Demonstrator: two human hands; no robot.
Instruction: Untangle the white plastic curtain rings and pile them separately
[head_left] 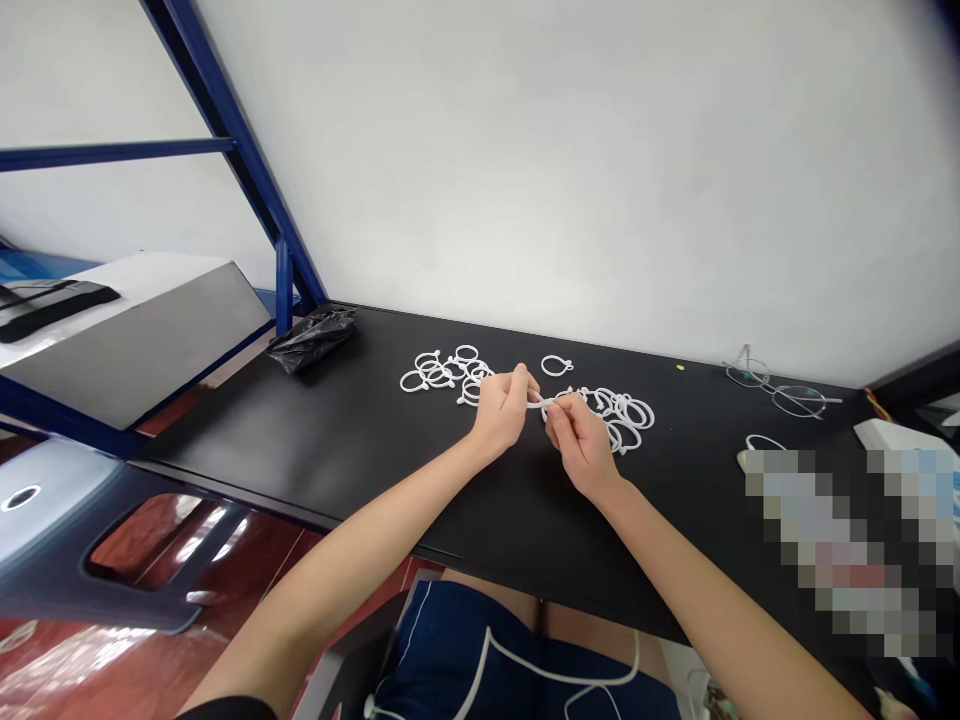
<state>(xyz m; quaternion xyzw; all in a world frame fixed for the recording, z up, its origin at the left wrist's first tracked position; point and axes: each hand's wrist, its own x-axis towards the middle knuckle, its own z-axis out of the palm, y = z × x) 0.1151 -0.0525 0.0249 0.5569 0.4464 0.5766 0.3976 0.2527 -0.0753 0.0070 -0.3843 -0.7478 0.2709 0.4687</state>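
My left hand (504, 408) pinches a thin white ring (535, 403) between thumb and fingers. Gripping the same ring from the other side, my right hand (583, 440) has its thumb and forefinger closed on it. Most of this ring is hidden by my fingers. A loose group of white curtain rings (435, 376) with small knobs or eyelets lies just left of my left hand. More white curtain rings (640, 413) are heaped behind and to the right of my right hand. One single ring (555, 359) lies apart, beyond both hands.
The black table (360, 430) meets a white wall (510, 180). A crumpled black plastic bag (313, 338) lies at the left end, beside a blue metal frame (240, 160). Eyeglasses (798, 401) rest at the right, near a blurred-out object (832, 550). A blue plastic stool (67, 550) stands lower left.
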